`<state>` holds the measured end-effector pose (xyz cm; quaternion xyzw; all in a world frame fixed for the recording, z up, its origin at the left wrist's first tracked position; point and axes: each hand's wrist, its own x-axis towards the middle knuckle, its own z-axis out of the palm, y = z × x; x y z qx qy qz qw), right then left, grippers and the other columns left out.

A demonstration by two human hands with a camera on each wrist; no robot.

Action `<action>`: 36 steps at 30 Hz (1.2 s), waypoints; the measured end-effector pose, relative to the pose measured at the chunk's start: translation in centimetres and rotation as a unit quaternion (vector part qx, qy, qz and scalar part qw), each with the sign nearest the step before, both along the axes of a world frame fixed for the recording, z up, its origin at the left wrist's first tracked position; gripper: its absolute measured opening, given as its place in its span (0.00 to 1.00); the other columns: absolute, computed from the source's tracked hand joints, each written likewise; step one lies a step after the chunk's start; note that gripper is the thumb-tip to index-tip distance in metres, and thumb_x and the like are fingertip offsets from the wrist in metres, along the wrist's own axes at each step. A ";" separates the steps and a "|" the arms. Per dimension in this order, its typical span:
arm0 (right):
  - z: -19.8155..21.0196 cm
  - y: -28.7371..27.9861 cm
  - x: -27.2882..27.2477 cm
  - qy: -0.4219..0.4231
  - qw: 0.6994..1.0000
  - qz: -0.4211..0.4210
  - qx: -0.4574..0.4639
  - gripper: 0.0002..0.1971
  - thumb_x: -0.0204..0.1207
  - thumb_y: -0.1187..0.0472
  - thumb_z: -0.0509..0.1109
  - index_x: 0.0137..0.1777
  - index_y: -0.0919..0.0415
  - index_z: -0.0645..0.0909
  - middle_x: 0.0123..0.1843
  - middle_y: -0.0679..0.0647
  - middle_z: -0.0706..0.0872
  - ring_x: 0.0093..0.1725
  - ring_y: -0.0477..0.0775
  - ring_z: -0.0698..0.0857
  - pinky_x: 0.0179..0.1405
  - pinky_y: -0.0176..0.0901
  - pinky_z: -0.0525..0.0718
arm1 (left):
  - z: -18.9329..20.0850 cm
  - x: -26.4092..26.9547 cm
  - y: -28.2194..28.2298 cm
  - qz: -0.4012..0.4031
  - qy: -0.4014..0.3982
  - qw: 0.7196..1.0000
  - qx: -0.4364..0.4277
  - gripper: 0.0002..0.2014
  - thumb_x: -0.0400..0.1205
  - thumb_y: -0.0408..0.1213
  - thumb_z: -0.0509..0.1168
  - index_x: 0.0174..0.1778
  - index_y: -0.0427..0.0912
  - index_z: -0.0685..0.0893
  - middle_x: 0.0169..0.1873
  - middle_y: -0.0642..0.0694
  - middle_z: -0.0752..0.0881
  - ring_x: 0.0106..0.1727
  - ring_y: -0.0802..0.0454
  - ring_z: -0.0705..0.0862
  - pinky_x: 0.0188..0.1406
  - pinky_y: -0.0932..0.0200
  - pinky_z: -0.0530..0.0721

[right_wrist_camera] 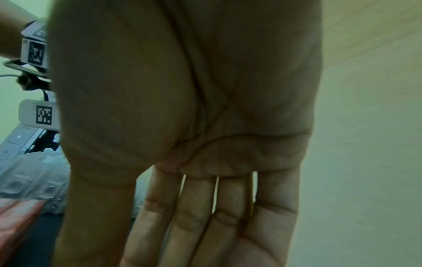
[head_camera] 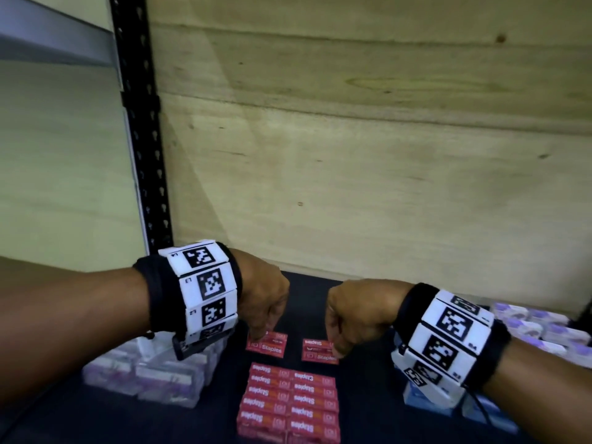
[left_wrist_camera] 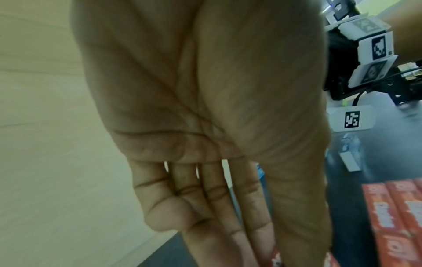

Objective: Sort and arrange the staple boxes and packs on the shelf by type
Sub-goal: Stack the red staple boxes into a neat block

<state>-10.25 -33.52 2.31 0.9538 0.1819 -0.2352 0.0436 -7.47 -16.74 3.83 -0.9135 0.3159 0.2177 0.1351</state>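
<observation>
- Far to the left on the dark shelf point(head_camera: 368, 395), clear plastic packs point(head_camera: 153, 376) with purple and white contents sit in a cluster, partly under the left forearm.
- Just right of them, the left hand point(head_camera: 266, 302) reaches down with fingers pointing at the shelf; its fingertips touch the left red box point(head_camera: 267, 345), a loose box marked "Staples".
- From the left wrist view that hand's fingers point(left_wrist_camera: 228, 207) run nearly straight, the little finger bent a bit, and they curl round nothing, so the hand is open and only touching the box.
- At the centre, nearer the person, a block of red staple boxes point(head_camera: 290, 402) lies in two tidy columns, edges touching, apart from the two loose boxes behind it.
- Right of the left red box, with a gap between them, lies the right red box point(head_camera: 320, 350), also marked "Staples".
- Over its right end, the right hand point(head_camera: 352, 315) points down with fingertips at the box edge; the wrist view shows its fingers point(right_wrist_camera: 198, 207) straight and slightly spread, open, gripping nothing.
- Under the right wrist stand pale blue boxes point(head_camera: 426, 398).
- Far to the right, more packs with purple labels point(head_camera: 538, 328) lie in rows near the plywood back wall point(head_camera: 368, 139).
</observation>
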 end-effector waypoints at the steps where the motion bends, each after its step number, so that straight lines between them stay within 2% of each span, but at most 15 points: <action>1: -0.1 0.0 -0.3 0.002 1.000 0.001 0.002 0.09 0.76 0.55 0.76 0.53 0.56 0.92 0.50 0.50 0.93 0.50 0.50 0.89 0.50 0.43 0.86 | -0.1 -0.3 0.1 -0.003 -0.001 1.000 0.001 0.10 0.75 0.40 0.75 0.52 0.48 0.90 0.36 0.58 0.84 0.40 0.61 0.81 0.42 0.61 0.82; 4: -0.6 0.0 -1.3 0.001 1.000 0.000 0.016 0.09 0.73 0.53 0.78 0.50 0.54 0.92 0.47 0.49 0.93 0.51 0.51 0.90 0.55 0.47 0.89 | -0.6 -1.1 0.4 -0.004 0.003 1.000 0.003 0.09 0.75 0.40 0.75 0.51 0.48 0.91 0.35 0.59 0.84 0.32 0.65 0.78 0.34 0.66 0.78; 5: -0.6 0.0 -1.6 -0.001 1.000 -0.001 0.018 0.08 0.73 0.53 0.78 0.50 0.53 0.92 0.46 0.48 0.93 0.50 0.50 0.91 0.55 0.48 0.90 | -0.7 -1.3 0.5 -0.001 0.008 1.000 0.004 0.09 0.75 0.40 0.75 0.50 0.48 0.91 0.33 0.60 0.84 0.31 0.66 0.78 0.34 0.67 0.79; 8: -0.8 -0.1 -2.2 0.001 1.000 -0.005 0.022 0.08 0.73 0.53 0.78 0.49 0.52 0.92 0.46 0.47 0.93 0.50 0.49 0.90 0.55 0.48 0.89 | -1.1 -1.6 0.7 0.013 0.019 1.000 0.006 0.08 0.75 0.40 0.76 0.50 0.48 0.91 0.38 0.58 0.88 0.36 0.64 0.82 0.41 0.62 0.84; 10: -0.7 -0.2 -2.5 0.008 1.000 -0.009 0.029 0.08 0.73 0.53 0.78 0.50 0.52 0.92 0.46 0.46 0.93 0.50 0.48 0.90 0.54 0.45 0.89 | -1.3 -1.5 0.9 0.023 0.033 0.999 0.005 0.09 0.75 0.40 0.76 0.49 0.48 0.91 0.43 0.53 0.90 0.41 0.61 0.85 0.41 0.62 0.84; 13: -0.6 -0.3 -2.8 0.013 0.999 -0.010 0.040 0.06 0.76 0.56 0.75 0.50 0.53 0.92 0.45 0.46 0.93 0.45 0.46 0.90 0.49 0.40 0.86 | -1.5 -1.8 0.8 0.039 0.057 0.998 -0.005 0.09 0.75 0.39 0.76 0.50 0.46 0.91 0.32 0.57 0.87 0.38 0.62 0.85 0.36 0.67 0.82; 17: -0.7 -0.3 -3.1 0.033 0.998 -0.016 0.058 0.07 0.77 0.60 0.74 0.51 0.54 0.92 0.36 0.42 0.89 0.37 0.39 0.86 0.39 0.34 0.80 | -1.7 -2.0 0.8 0.039 0.062 0.997 -0.014 0.09 0.77 0.38 0.74 0.53 0.45 0.91 0.34 0.57 0.87 0.37 0.63 0.84 0.31 0.71 0.79; 21: -0.7 0.1 -3.1 0.031 0.998 -0.008 0.054 0.08 0.77 0.62 0.73 0.53 0.55 0.91 0.39 0.44 0.89 0.39 0.41 0.86 0.40 0.34 0.80 | -1.7 -2.1 0.7 0.041 0.062 0.996 -0.040 0.10 0.79 0.33 0.70 0.56 0.44 0.90 0.46 0.49 0.92 0.48 0.57 0.89 0.32 0.71 0.79; 23: -0.8 0.4 -3.1 0.034 0.998 -0.010 0.049 0.09 0.77 0.62 0.73 0.55 0.55 0.91 0.43 0.46 0.92 0.43 0.44 0.88 0.41 0.35 0.79 | -1.7 -2.1 0.5 0.042 0.071 0.995 -0.050 0.11 0.80 0.32 0.69 0.57 0.43 0.90 0.46 0.48 0.91 0.52 0.54 0.90 0.33 0.71 0.80; 27: -0.8 0.9 -3.2 0.037 0.998 -0.002 0.041 0.11 0.77 0.63 0.73 0.58 0.54 0.90 0.50 0.50 0.93 0.52 0.47 0.90 0.47 0.37 0.82 | -1.9 -2.2 0.4 0.035 0.074 0.994 -0.069 0.11 0.79 0.31 0.70 0.56 0.43 0.90 0.47 0.48 0.92 0.51 0.53 0.90 0.46 0.65 0.86; 30: -0.7 1.2 -3.3 0.039 0.999 -0.001 0.032 0.12 0.77 0.65 0.72 0.58 0.55 0.90 0.51 0.50 0.93 0.50 0.47 0.91 0.52 0.39 0.84 | -1.9 -2.4 0.4 0.036 0.072 0.994 -0.078 0.10 0.79 0.31 0.71 0.55 0.44 0.90 0.44 0.51 0.91 0.50 0.54 0.90 0.47 0.64 0.86; 32: -0.6 1.2 -3.6 0.045 0.999 -0.001 0.030 0.12 0.79 0.65 0.69 0.59 0.55 0.89 0.52 0.49 0.93 0.46 0.45 0.89 0.49 0.37 0.83 | -1.8 -2.7 0.6 0.034 0.067 0.994 -0.079 0.11 0.79 0.32 0.70 0.56 0.46 0.90 0.45 0.53 0.91 0.51 0.55 0.90 0.50 0.63 0.87; 34: -0.3 1.1 -4.1 0.045 0.999 -0.002 0.025 0.15 0.80 0.65 0.67 0.64 0.55 0.86 0.53 0.47 0.92 0.47 0.45 0.88 0.47 0.36 0.82 | -1.4 -3.2 1.0 0.017 0.034 0.997 -0.073 0.15 0.79 0.34 0.68 0.61 0.51 0.87 0.51 0.55 0.89 0.52 0.57 0.87 0.57 0.58 0.86; 36: 0.2 0.8 -4.7 0.034 0.999 0.000 0.007 0.21 0.80 0.62 0.68 0.73 0.52 0.80 0.56 0.43 0.89 0.50 0.46 0.84 0.51 0.38 0.82 | -0.8 -3.8 1.6 0.003 -0.009 0.998 -0.070 0.19 0.80 0.37 0.64 0.67 0.55 0.83 0.54 0.57 0.87 0.54 0.57 0.85 0.60 0.57 0.85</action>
